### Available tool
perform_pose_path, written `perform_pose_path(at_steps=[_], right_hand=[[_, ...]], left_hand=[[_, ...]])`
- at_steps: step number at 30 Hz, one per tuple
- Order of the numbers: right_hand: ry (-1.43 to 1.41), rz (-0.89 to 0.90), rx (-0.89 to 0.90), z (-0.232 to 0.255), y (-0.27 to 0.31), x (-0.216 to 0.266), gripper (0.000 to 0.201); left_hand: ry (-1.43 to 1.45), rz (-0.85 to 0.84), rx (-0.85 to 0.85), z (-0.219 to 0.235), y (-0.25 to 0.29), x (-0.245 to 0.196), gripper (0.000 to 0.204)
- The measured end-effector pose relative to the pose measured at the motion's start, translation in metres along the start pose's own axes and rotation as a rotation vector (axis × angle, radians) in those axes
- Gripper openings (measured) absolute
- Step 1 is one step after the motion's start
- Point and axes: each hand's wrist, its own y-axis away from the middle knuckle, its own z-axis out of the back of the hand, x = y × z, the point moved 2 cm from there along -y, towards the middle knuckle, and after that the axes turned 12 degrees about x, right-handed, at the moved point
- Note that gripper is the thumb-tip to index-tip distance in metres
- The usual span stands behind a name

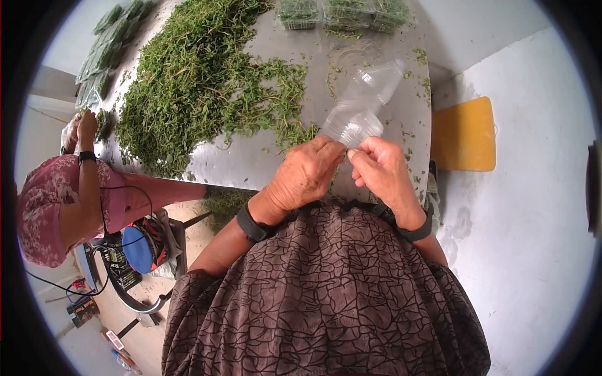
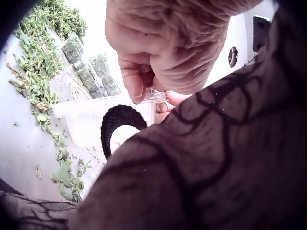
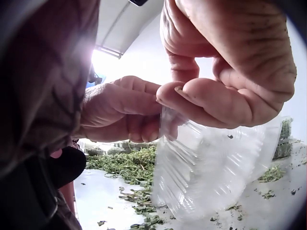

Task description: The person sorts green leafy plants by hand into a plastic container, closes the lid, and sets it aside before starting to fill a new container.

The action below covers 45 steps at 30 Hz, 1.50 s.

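Note:
A clear plastic clamshell box [image 1: 352, 123] hangs just over the near part of the table, with its second half [image 1: 380, 81] folded out away from me. My left hand [image 1: 305, 172] pinches the near edge of the box between thumb and fingers. Close beside it, my right hand [image 1: 384, 172] pinches the same edge, its thumb and forefinger meeting there in the right wrist view. Ribbed walls of the box [image 3: 206, 165] show below the fingers in that view. No greens show inside the box.
A big heap of green leafy stems [image 1: 194, 75] covers the table's left and middle. Filled clear boxes stand at the back [image 1: 342, 14] and far left [image 1: 106, 53]. Another person [image 1: 69, 194] works at left. A yellow board [image 1: 465, 133] lies right of the table [image 1: 414, 141].

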Motion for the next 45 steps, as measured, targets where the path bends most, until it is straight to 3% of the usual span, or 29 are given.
perform_pose_path(at_steps=[8,15,20,24,28,32,34,36,40,45], right_hand=[[0.209,0.033,-0.092,0.005,-0.002,-0.018,0.017],[0.044,-0.040,-0.084,0.011,0.002,-0.010,0.013],[0.142,-0.036,-0.118,0.020,0.002,-0.014,0.014],[0.322,-0.074,-0.230,0.031,0.005,-0.019,0.015],[0.521,-0.074,-0.314,0.038,0.003,-0.034,0.017],[0.444,-0.075,-0.279,0.045,0.000,-0.046,0.016],[0.024,-0.312,-0.191,0.044,0.002,-0.036,0.015],[-0.056,-0.292,-0.158,0.052,-0.002,-0.047,0.015],[-0.249,-0.206,-0.232,0.065,-0.010,-0.059,0.014],[-0.414,-0.095,-0.304,0.067,-0.025,-0.073,0.011]], left_hand=[[-0.059,-0.022,0.044,-0.004,0.002,-0.002,0.022],[0.079,-0.052,-0.105,0.001,-0.001,0.008,0.016],[0.014,-0.035,-0.204,0.008,-0.001,0.011,0.011],[-0.017,0.101,-0.295,0.012,0.010,0.027,0.013],[0.246,0.208,-0.312,0.018,0.017,0.029,0.013],[0.182,0.190,-0.348,0.040,0.018,0.018,0.014],[0.174,0.166,-0.380,0.043,0.021,0.024,0.014],[0.076,0.145,-0.450,0.049,0.026,0.028,0.013],[-0.033,0.127,-0.420,0.053,0.036,0.041,0.011],[-0.164,0.139,-0.382,0.042,0.049,0.054,0.035]])
